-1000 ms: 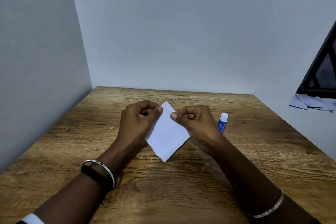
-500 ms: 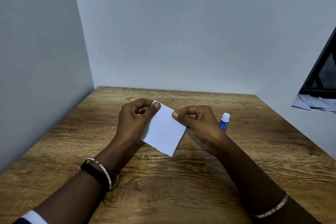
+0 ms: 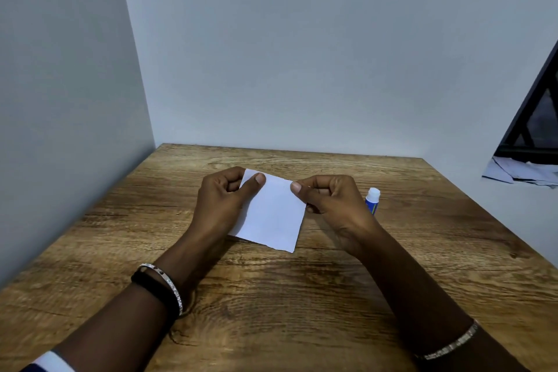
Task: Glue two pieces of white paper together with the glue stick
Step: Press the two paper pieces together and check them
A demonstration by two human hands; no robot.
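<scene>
A small piece of white paper (image 3: 271,214) is held just above the wooden table (image 3: 271,296), near its middle. My left hand (image 3: 223,205) pinches its upper left corner between thumb and fingers. My right hand (image 3: 329,205) pinches the upper right corner. Whether the paper is one sheet or two stacked sheets cannot be told. A glue stick (image 3: 372,200) with a blue body and a white cap stands upright on the table, just right of my right hand and partly hidden by it.
Grey walls close the table at the back and on the left. Past the table's right edge lie loose papers (image 3: 522,172) under a dark frame (image 3: 534,130). Both wrists wear bracelets.
The paper has turned counter-clockwise in my hands, from a diamond with one corner pointing down to a nearly level rectangle. Both hands kept their pinch on it.
</scene>
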